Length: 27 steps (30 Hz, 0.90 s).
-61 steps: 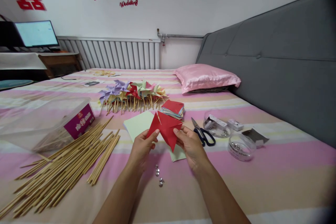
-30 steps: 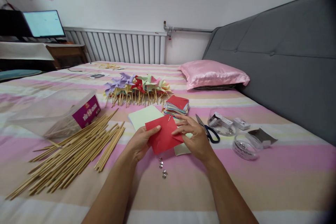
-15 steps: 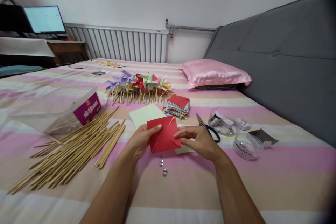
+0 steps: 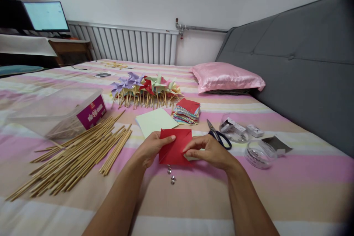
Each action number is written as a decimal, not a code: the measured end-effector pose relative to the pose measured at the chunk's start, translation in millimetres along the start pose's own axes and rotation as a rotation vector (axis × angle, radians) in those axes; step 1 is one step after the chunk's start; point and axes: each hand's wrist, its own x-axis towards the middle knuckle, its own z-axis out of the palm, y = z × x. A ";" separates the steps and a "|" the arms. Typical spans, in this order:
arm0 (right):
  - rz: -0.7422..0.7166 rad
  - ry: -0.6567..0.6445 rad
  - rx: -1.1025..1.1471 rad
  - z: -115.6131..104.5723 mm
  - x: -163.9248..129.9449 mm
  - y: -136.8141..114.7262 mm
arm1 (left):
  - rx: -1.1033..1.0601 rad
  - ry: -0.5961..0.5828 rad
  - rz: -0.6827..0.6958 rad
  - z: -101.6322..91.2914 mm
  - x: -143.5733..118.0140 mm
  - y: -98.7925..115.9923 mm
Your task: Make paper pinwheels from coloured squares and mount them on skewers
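Striped pink bedsheet (image 4: 276, 177) fills the frame. At centre, left hand (image 4: 151, 149) and right hand (image 4: 211, 151) pinch a folded red paper square (image 4: 174, 147), bamboo sticks (image 4: 77, 156) at left.

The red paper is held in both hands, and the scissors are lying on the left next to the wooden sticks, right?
Not quite. Both the left hand and right hand do hold the red paper, but the scissors lie on the right, away from the wooden sticks. The head view shows it.

I see the red paper square (image 4: 174, 146) lying nearly flat just above the striped bedcover, creased along its diagonals, overlapping a pale green sheet's (image 4: 155, 120) near corner.
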 end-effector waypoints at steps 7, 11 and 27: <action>-0.027 0.073 -0.077 0.7 3.9 2.6 | 0.036 -0.007 0.011 1.7 0.9 -3.1; -0.015 0.110 -0.135 1.1 6.2 5.2 | 0.034 -0.017 0.002 5.2 1.3 -3.2; -0.008 0.189 -0.301 0.0 8.5 10.3 | 0.053 -0.055 0.029 11.7 -0.8 -2.5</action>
